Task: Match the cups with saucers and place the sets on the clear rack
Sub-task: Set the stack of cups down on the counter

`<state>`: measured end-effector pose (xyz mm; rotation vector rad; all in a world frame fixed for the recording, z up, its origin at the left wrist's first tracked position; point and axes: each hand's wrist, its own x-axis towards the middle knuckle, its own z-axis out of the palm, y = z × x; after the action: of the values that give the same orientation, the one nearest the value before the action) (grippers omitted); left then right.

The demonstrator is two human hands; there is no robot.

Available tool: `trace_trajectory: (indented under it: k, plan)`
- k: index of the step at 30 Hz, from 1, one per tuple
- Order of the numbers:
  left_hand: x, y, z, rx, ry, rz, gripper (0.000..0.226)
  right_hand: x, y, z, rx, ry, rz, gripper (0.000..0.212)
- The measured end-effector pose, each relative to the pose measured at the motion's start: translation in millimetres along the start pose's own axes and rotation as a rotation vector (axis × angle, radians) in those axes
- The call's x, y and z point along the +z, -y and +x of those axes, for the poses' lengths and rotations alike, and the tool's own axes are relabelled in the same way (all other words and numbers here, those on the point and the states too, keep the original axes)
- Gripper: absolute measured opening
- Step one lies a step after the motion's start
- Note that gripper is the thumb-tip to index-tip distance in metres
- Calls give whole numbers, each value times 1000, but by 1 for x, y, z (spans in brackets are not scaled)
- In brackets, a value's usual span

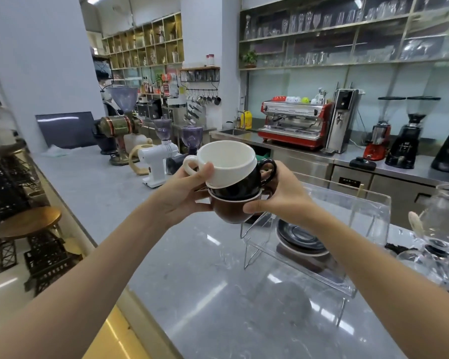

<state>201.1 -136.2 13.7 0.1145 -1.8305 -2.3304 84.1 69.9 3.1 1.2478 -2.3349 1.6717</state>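
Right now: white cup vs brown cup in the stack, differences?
The white cup tops the stack, tilted, interior visible; the brown cup is at the bottom, its interior covered by the black cup. White's handle points left; brown's is hidden. Both are held in the air.

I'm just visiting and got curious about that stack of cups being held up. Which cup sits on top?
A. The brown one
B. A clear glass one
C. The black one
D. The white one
D: the white cup nests on top of the black cup, which sits in the brown cup at the bottom, with the left hand and right hand holding the stack.
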Motion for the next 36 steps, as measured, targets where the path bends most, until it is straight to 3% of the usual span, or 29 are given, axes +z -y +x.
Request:
trace_trajectory:
  k: [12,18,24,28,31,36]
  plan:
    - [-17,67,-20,-84,-22,-72,101,35,-37,-47,106,26,23,81]
    - [-21,112,-32,-105,-7,-91,61,53,-71,-85,215,-6,21,91]
    - [-17,147,-41,-152,-45,-86,46,68,-93,-115,308,-20,62,83]
    - [-19,169,-43,-181,-38,-112,58,72,-104,-129,355,-15,63,89]
    - [-18,180,-45,-177,-14,-133,43,77,-115,-138,388,-6,56,95]
    - [-19,195,-45,-192,2,-150,43,85,-124,-148,446,-26,14,93]
